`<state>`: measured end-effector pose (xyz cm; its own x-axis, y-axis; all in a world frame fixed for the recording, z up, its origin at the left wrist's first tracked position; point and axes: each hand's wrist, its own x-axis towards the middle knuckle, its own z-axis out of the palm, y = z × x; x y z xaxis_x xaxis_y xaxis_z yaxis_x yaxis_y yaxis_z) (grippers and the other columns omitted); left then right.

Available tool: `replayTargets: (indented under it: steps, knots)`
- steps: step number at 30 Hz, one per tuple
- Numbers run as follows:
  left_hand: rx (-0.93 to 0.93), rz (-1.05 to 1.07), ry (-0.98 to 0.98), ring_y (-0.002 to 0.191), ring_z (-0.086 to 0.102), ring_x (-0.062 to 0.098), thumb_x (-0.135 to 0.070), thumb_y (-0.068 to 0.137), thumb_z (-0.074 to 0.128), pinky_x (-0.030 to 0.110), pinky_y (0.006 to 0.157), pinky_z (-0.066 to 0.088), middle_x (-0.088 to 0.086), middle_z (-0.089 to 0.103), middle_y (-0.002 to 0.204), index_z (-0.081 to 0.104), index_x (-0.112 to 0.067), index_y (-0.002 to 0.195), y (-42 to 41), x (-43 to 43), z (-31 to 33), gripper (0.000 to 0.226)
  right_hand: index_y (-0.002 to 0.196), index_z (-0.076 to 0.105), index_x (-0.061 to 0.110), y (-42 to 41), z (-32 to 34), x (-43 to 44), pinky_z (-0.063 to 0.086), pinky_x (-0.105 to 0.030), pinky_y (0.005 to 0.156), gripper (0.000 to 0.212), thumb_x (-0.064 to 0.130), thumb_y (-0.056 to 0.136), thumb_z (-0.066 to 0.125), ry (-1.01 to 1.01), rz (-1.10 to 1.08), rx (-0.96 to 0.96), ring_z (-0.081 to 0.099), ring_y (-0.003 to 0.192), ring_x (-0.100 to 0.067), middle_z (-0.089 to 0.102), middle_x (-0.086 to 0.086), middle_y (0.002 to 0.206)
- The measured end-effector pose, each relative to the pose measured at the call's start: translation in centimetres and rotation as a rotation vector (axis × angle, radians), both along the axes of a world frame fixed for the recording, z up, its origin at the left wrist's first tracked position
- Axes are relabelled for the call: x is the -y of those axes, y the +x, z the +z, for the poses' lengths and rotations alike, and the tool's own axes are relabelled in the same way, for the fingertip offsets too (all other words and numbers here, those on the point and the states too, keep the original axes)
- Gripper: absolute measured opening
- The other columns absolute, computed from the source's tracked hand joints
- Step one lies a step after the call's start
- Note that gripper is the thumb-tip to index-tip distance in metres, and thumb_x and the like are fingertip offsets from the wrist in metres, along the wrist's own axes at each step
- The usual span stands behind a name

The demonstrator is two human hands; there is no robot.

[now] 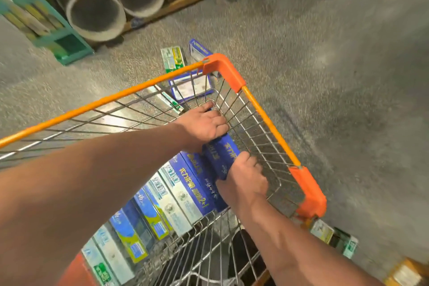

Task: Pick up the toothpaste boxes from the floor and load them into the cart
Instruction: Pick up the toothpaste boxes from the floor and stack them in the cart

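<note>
While the left hand (204, 123) at the far end and the right hand (246, 176) at the near end each have a clenched grip on the blue toothpaste box (220, 158) inside the cart (222, 69), beside the packed row (181, 193) — it reads as light, stiff card, dentable mid-span, so end holds suit.

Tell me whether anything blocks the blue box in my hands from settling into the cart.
Nothing visible does. Both the left hand and right hand grip the blue box already inside the cart, beside the row of loaded boxes, with bare wire floor on its other side.
</note>
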<state>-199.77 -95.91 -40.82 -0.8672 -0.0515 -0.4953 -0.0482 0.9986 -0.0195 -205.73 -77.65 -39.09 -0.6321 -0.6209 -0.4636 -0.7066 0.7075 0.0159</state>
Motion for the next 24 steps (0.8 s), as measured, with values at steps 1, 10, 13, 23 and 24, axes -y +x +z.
replayTargets:
  steps: [1,10,13,23,24]
  knots:
    - [-0.001,0.004,0.014,0.139,0.039,0.025,-0.050,0.074,0.084,0.049,0.126,0.008,0.001,0.043,0.147,0.034,-0.017,0.151,0.1,0.0,-0.3,0.098,0.118,0.041,0.013,-0.2,-0.3,0.1,0.053,-0.037,0.084,0.066,0.052,0.074,0.071,-0.005,0.004,0.056,0.059,0.115,-0.026,0.054,-0.007,0.121]
    - [0.019,-0.011,0.105,0.145,0.032,0.025,-0.086,0.066,0.065,0.046,0.126,-0.001,0.005,0.036,0.154,0.027,-0.018,0.156,0.5,1.5,-1.0,0.118,0.126,0.034,0.014,-1.4,-0.8,0.7,0.047,-0.044,0.096,0.083,0.066,0.071,0.068,0.051,-0.029,0.299,0.044,0.124,-0.030,0.045,-0.008,0.130]
    - [0.003,0.027,0.142,0.144,0.031,0.026,-0.097,0.060,0.053,0.048,0.126,-0.002,0.004,0.037,0.152,0.029,-0.020,0.156,0.7,1.4,-0.9,0.125,0.137,0.029,0.013,-1.4,-0.9,0.8,0.044,-0.045,0.097,0.093,0.070,0.073,0.064,0.062,-0.043,0.334,0.041,0.127,-0.030,0.041,-0.008,0.134]
    - [-0.020,0.084,0.150,0.141,0.036,0.026,-0.093,0.071,0.050,0.053,0.126,0.004,0.002,0.042,0.148,0.033,-0.025,0.156,1.4,0.2,-1.5,0.110,0.132,0.034,0.012,-1.5,-1.0,0.2,0.043,-0.045,0.100,0.078,0.067,0.085,0.065,0.061,0.024,0.372,0.046,0.125,-0.035,0.045,-0.014,0.136]
    - [-0.017,0.091,0.156,0.140,0.036,0.026,-0.092,0.071,0.052,0.053,0.126,0.005,0.002,0.043,0.148,0.035,-0.024,0.156,1.3,0.1,-1.4,0.110,0.130,0.035,0.013,-1.6,-1.0,0.2,0.044,-0.045,0.098,0.077,0.067,0.085,0.065,0.065,0.026,0.371,0.047,0.124,-0.035,0.045,-0.014,0.135]
